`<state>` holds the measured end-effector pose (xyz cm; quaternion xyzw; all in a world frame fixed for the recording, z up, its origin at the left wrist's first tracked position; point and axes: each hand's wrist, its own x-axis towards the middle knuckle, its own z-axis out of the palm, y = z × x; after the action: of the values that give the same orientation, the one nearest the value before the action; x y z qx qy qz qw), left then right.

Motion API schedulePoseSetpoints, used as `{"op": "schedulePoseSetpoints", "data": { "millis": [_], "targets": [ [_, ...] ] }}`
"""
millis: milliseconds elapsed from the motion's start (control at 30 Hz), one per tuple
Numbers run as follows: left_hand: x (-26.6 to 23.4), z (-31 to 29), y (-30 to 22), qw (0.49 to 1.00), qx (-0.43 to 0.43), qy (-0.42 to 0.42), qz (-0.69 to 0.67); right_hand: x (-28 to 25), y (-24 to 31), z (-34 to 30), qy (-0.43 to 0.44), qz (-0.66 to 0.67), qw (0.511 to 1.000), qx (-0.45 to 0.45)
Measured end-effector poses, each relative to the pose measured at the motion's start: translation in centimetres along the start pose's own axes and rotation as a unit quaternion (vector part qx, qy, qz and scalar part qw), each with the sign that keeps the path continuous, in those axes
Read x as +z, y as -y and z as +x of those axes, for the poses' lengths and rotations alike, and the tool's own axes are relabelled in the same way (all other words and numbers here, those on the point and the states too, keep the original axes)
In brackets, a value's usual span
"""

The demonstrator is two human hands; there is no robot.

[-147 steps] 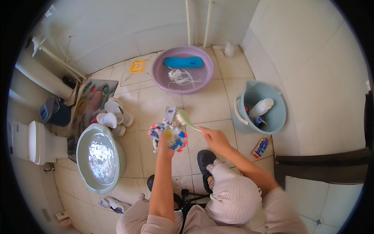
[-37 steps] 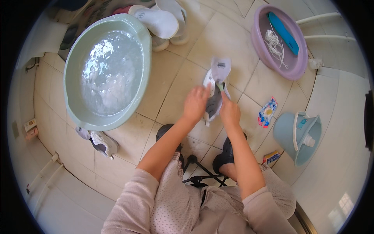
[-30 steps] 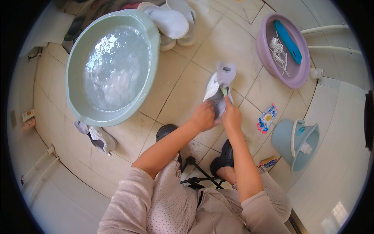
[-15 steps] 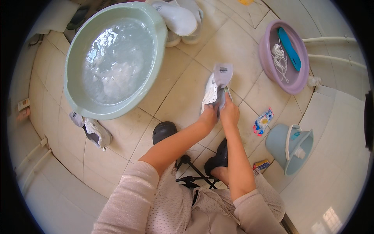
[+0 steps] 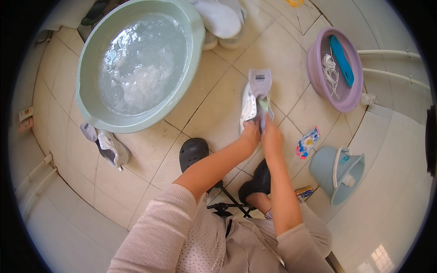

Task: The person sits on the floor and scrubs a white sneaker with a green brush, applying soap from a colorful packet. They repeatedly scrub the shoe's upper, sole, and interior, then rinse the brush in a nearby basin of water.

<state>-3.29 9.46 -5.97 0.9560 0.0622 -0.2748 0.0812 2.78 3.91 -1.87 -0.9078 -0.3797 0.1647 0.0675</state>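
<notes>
A white lace-less shoe (image 5: 248,105) rests on the tiles in front of me, its grey tongue (image 5: 260,82) pulled up and forward. My left hand (image 5: 249,134) grips its rear opening, with the fingertips inside. Close beside it, my right hand (image 5: 272,136) is closed at the other edge of the opening. A pale green strip (image 5: 264,106) shows inside the shoe just ahead of the right fingers; whether they hold it is hidden. The matching shoe (image 5: 112,148) lies apart on the left, its tongue also out.
A large green basin (image 5: 196,68) of sudsy water stands at the far left, pale slippers (image 5: 221,20) behind it. On the right are a purple basin (image 5: 314,68) with white cord, a tipped blue-grey bucket (image 5: 325,168) and a colourful packet (image 5: 308,142). My black clogs (image 5: 194,152) flank a folding stool.
The view has shifted slightly. My right hand has turned and drawn back a little at the shoe's opening, and more of the pale green strip shows. My left hand keeps its grip.
</notes>
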Motion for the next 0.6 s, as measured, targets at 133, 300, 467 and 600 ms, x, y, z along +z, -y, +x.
{"op": "schedulePoseSetpoints", "data": {
  "millis": [133, 300, 467, 600],
  "targets": [
    [-2.7, -0.7, 1.3, 0.993, 0.035, 0.089, -0.062, -3.1, 1.0, -4.7, 0.125, 0.294, 0.937, 0.142],
    [-2.6, -1.0, 1.5, 0.994, 0.034, 0.07, -0.074, -4.1, 0.4, -6.0, 0.139, 0.35, 0.879, 0.291],
    [-0.7, -1.1, 0.8, 1.0, 0.023, 0.0, -0.018, -1.1, 1.9, -4.7, -0.062, 0.238, 0.954, 0.169],
    [-0.5, -1.5, 1.6, 0.992, 0.072, -0.1, -0.028, 2.4, 2.5, 1.1, -0.126, 0.339, 0.899, 0.248]
  ]
}}
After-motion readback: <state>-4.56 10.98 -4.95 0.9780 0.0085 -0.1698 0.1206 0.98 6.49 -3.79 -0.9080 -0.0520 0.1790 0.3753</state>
